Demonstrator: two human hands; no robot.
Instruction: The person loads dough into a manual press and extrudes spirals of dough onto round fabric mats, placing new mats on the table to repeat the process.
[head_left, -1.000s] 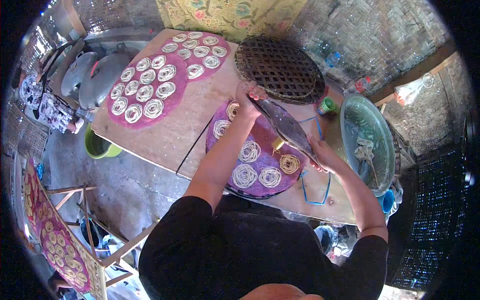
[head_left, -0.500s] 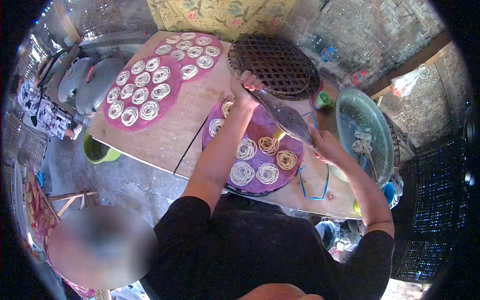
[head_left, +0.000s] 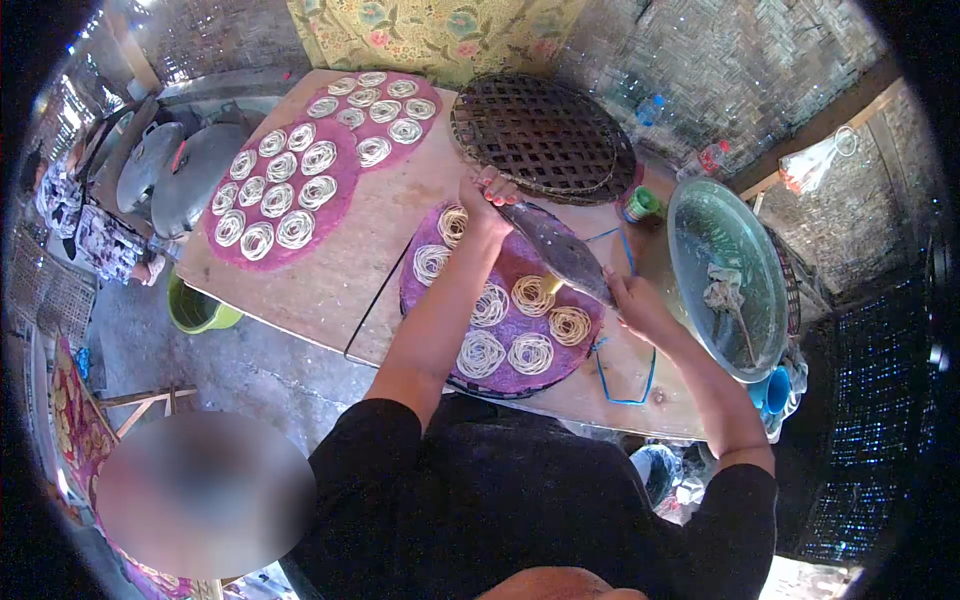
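Just below the frame's centre, pale noodle coils [head_left: 530,354] lie on a round purple cloth [head_left: 500,262]; above them a dark board [head_left: 560,248] slants across the centre, a yellow tube [head_left: 549,284] under it; the right hand [head_left: 640,305] has its fingers wrapped round the lower-right end, the left hand [head_left: 487,198] round the upper-left. Beyond, a dark woven tray [head_left: 540,135] lies at upper centre.

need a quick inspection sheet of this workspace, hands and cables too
Surface: wooden table; bare wood between purple cloths.
Job's things: noodle-like nests on the cloths; dark board, yellow piece at its edge.
Clutter: woven trays, green basin with rag inside, green container.
Hands: left hand grips one end of the board, right hand the other.
Cables: none certain; blue strap on the table.
Surroundings: woven walls, domed metal lids, green bucket on floor, person at far left.
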